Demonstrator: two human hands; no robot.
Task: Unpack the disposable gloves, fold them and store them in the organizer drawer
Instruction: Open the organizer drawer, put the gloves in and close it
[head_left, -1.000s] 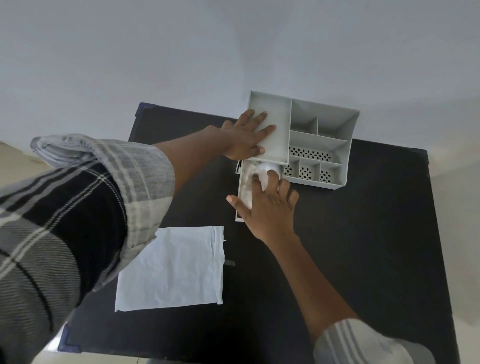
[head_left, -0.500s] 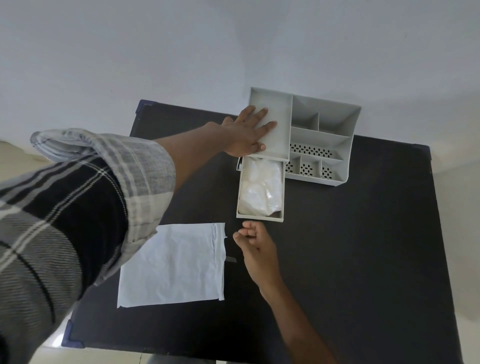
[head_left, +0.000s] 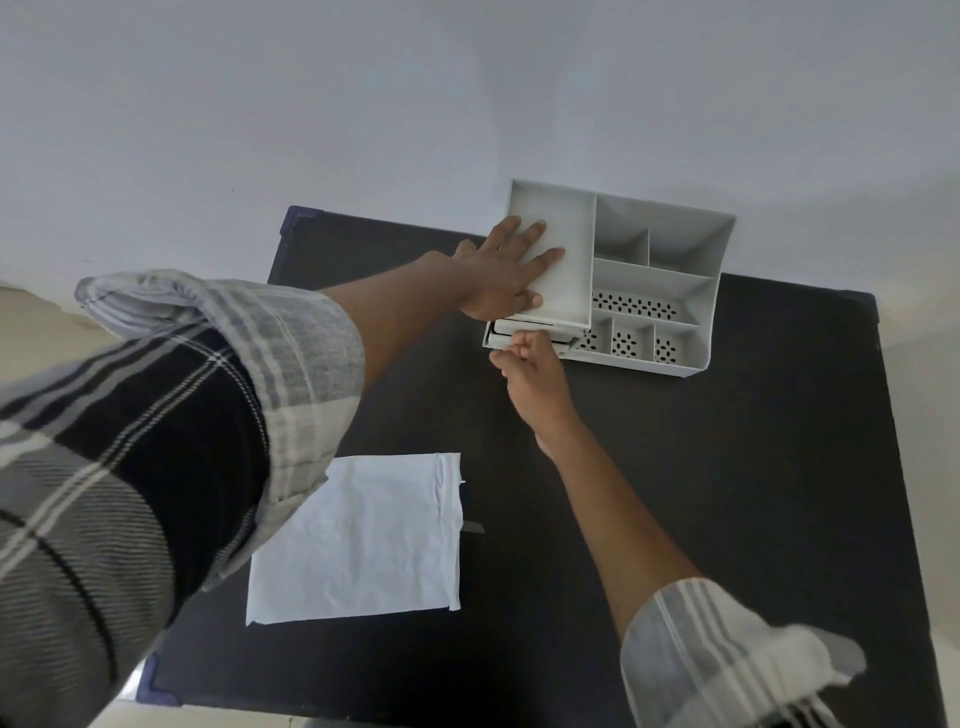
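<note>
We judge the task nearly complete: our left hand (head_left: 501, 275) lies flat, open, bracing the grey organizer (head_left: 670, 270); our right hand (head_left: 530, 364), fingers curled, meets the almost-closed drawer (head_left: 506, 332). Gloves hidden, presumably inside; empty packet (head_left: 363, 540) rests on counter (head_left: 727, 493).

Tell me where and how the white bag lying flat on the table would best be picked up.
Take the white bag at its right-hand edge, by the seamed strip, coming from the right over bare black table. It lies flat and thin, so a pinch at an edge that lifts it is likely easier than a grab from above. Its left side runs under the plaid sleeve, so that side is blocked.
</note>
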